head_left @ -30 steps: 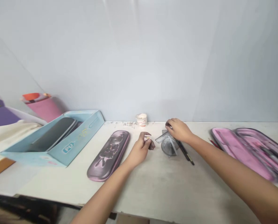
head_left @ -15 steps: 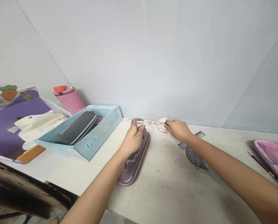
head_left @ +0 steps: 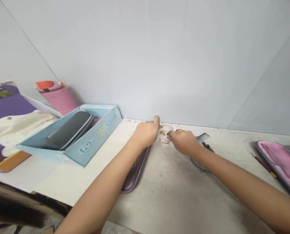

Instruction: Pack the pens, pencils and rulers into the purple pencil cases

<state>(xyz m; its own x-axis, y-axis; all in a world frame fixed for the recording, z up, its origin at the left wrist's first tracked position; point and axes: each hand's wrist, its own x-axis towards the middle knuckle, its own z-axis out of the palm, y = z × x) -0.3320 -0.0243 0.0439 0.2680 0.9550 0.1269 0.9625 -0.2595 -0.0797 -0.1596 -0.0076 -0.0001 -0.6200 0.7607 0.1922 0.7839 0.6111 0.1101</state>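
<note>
A small white paper cup [head_left: 164,139] with red print stands on the table near the wall. Pale bits lie inside it. My right hand [head_left: 184,141] grips its right rim, fingers bent over the edge. At the cup's left rim is my left hand [head_left: 146,132], its fingers curled and thumb raised; whatever it holds is hidden. Under my left forearm lies a dark pencil case [head_left: 135,177] with a pink edge, partly covered.
To the left are a light blue box [head_left: 91,146] holding a grey case [head_left: 69,130], a pink bottle [head_left: 59,99] and a white cloth [head_left: 25,128]. A ruler [head_left: 203,138], a pencil [head_left: 264,165] and an open pink case [head_left: 275,159] lie right. Crumbs dot the wall edge.
My left hand has moved right from above the dark case to the cup. The small white piece seen in its fingers no longer shows. My right hand stays at the cup.
</note>
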